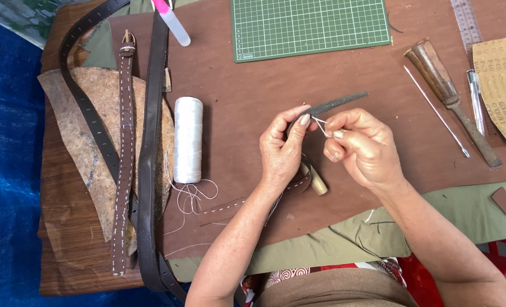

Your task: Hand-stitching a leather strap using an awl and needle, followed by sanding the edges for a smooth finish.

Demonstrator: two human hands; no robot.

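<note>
My left hand pinches the near end of a narrow dark leather strip that points up and to the right. Beside it, my right hand pinches a loop of white thread right at the strip's end. Any needle is too small to make out. Under my left palm lie a stitched brown strap and a wooden tool handle. A spool of white thread stands to the left, its loose end curling on the brown leather sheet.
A green cutting mat lies at the top. On the left are dark belts, a stitched brown strap and a rough hide piece. On the right lie an awl, a long needle, a pen, a ruler and sandpaper.
</note>
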